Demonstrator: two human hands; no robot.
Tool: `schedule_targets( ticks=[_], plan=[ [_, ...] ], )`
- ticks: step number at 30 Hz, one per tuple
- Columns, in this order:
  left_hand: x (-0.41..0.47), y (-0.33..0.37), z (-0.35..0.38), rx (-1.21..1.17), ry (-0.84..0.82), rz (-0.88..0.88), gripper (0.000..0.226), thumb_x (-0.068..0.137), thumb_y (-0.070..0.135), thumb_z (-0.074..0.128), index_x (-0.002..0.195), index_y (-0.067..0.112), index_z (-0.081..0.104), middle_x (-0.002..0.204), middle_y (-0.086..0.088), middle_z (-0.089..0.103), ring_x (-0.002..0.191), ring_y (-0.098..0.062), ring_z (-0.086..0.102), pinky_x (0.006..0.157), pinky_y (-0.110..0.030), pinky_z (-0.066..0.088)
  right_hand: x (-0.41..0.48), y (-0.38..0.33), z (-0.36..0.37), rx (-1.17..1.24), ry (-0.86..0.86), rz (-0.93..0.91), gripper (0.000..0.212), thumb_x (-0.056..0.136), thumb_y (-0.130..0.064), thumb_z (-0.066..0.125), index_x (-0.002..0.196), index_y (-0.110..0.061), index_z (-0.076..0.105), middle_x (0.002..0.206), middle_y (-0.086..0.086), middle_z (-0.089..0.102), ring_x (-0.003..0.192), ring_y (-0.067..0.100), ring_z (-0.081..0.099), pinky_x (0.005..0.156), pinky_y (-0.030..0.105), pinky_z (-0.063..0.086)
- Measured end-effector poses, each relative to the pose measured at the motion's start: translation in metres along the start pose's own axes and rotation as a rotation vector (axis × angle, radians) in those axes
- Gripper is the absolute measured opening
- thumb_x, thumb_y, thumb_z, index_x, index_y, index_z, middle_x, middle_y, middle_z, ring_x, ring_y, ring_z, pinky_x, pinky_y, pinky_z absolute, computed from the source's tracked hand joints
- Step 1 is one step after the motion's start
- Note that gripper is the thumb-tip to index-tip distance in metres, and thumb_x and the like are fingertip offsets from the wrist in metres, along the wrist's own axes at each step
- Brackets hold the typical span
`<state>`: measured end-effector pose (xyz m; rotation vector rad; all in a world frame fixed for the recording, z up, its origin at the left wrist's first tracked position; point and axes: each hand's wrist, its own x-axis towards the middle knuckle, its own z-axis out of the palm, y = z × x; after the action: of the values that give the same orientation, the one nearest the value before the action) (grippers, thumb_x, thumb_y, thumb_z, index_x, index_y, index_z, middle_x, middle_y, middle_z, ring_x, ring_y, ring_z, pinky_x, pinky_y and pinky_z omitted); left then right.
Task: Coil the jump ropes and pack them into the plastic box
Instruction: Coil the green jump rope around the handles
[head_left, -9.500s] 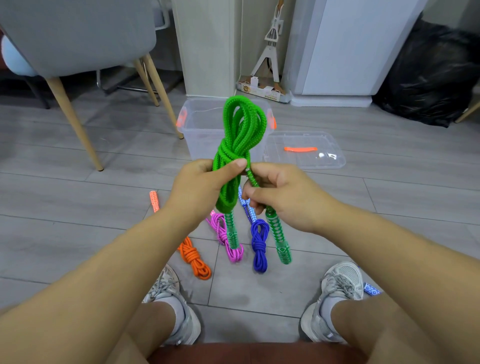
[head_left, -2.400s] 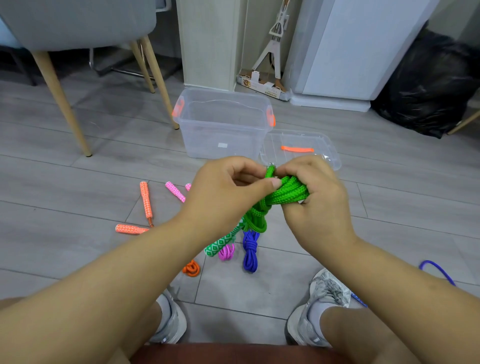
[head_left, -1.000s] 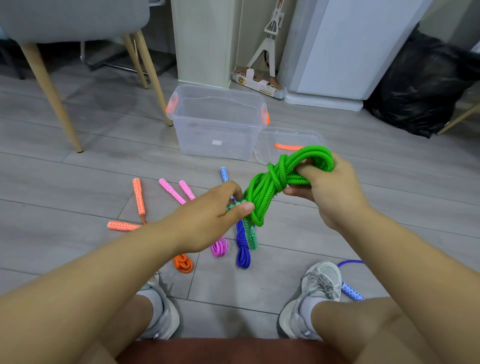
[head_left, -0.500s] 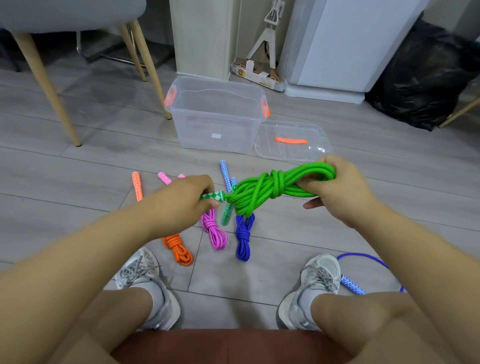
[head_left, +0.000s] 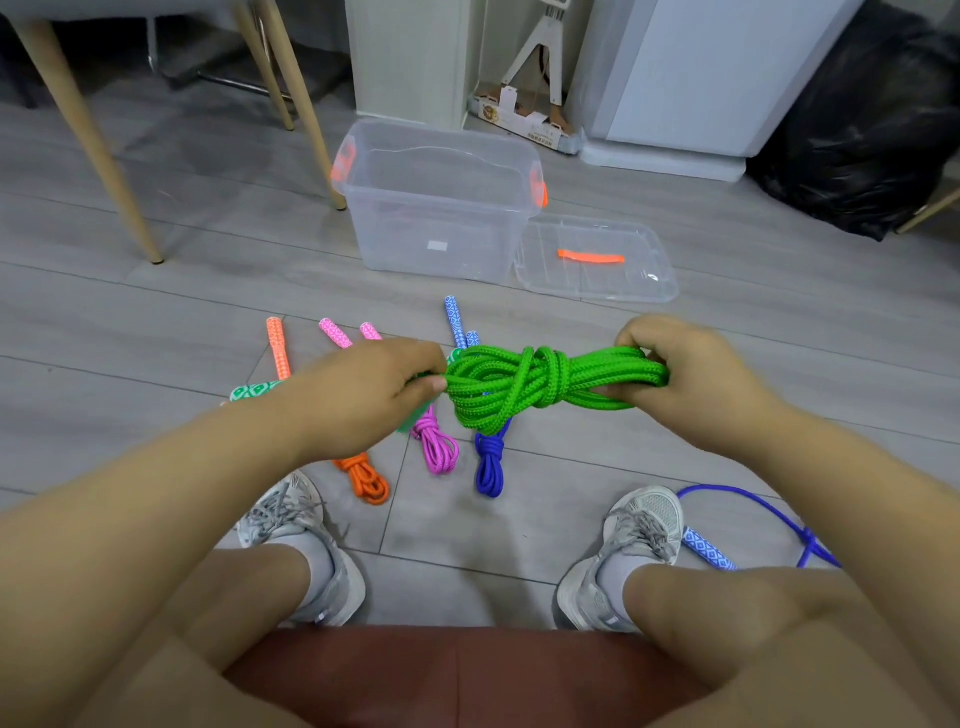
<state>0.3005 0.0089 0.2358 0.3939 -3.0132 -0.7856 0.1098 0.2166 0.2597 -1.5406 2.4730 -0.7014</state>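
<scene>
Both hands grip the green jump rope (head_left: 540, 387) between them, left hand (head_left: 363, 387) at the handle end, right hand (head_left: 691, 374) on the loops. Uneven pulling could loosen the knot, spilling coils.

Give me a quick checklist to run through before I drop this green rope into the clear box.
1. Green rope tied into a bundle: ok, a wrap crosses its middle.
2. Grip: ok, left hand holds the handle end, right hand the loop end.
3. Plastic box open: ok, its lid lies beside it.
4. Room in the box: ok, no rope shows inside.
5. Knot tight enough to hold: cannot tell.
6. Every rope coiled: not ok, a loose blue rope lies by the right shoe.
</scene>
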Motion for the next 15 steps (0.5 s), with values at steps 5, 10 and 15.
schedule_targets(
  ticks=[5,10,15],
  plan=[
    [-0.004,-0.021,-0.008,-0.186,-0.043,-0.069,0.019,0.097,0.036,0.045,0.101,0.028,0.061,0.087,0.023,0.063,0.084,0.007,0.054,0.078,-0.007,0.039,-0.015,0.003,-0.020,0.048,-0.074,-0.122,0.010,0.068,-0.036,0.055,0.075,-0.035,0.049,0.077,-0.012,0.051,0.075,-0.001,0.050,0.064,0.011,0.038],
    [0.002,-0.018,0.000,-0.113,0.005,-0.079,0.018,0.098,0.023,0.044,0.098,0.015,0.060,0.074,0.008,0.055,0.072,0.004,0.050,0.063,-0.006,0.034,-0.020,0.011,-0.024,0.130,-0.112,-0.044,0.040,0.072,0.008,0.067,0.073,-0.030,0.053,0.079,-0.006,0.055,0.065,0.005,0.062,0.053,0.017,0.050],
    [0.013,-0.005,0.016,-0.095,0.026,-0.072,0.027,0.099,0.013,0.042,0.121,0.016,0.058,0.106,-0.001,0.061,0.097,-0.015,0.053,0.077,-0.021,0.035,-0.014,0.005,-0.022,0.329,-0.107,0.092,0.031,0.058,-0.042,0.075,0.072,-0.021,0.057,0.068,-0.002,0.061,0.053,0.019,0.063,0.053,0.033,0.055]
  ],
)
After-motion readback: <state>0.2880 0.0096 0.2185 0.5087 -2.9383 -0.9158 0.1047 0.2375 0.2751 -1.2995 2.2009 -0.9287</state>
